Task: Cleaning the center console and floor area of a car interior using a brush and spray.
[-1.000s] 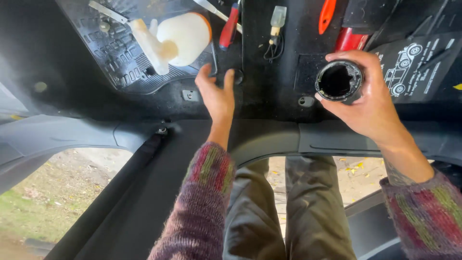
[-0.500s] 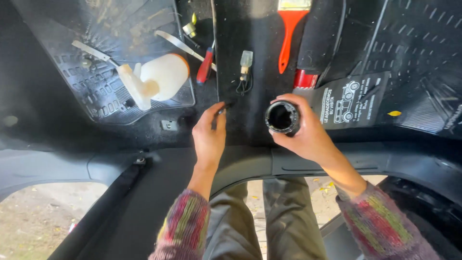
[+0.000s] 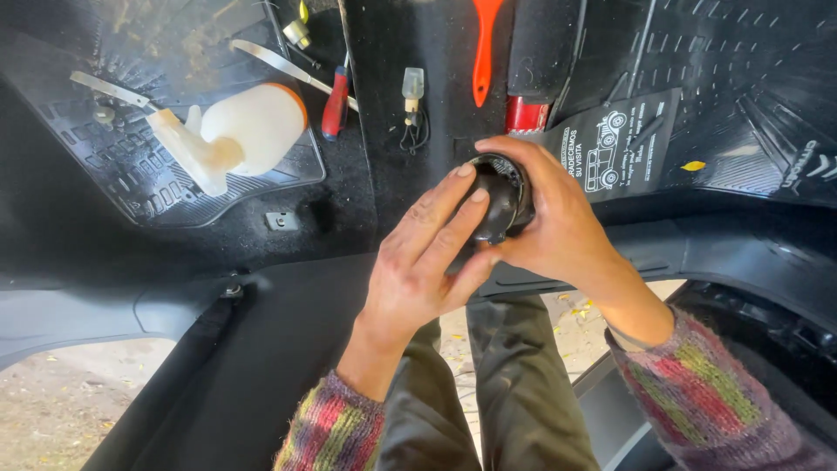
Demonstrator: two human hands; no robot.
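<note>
A car's footwell seen from an open door, being worked on outdoors: black carpet (image 3: 418, 201), ribbed rubber floor mats (image 3: 131, 192), a door sill (image 3: 288, 323), loose screwdrivers (image 3: 336, 100), and dirt ground (image 3: 52, 410) below.
</note>
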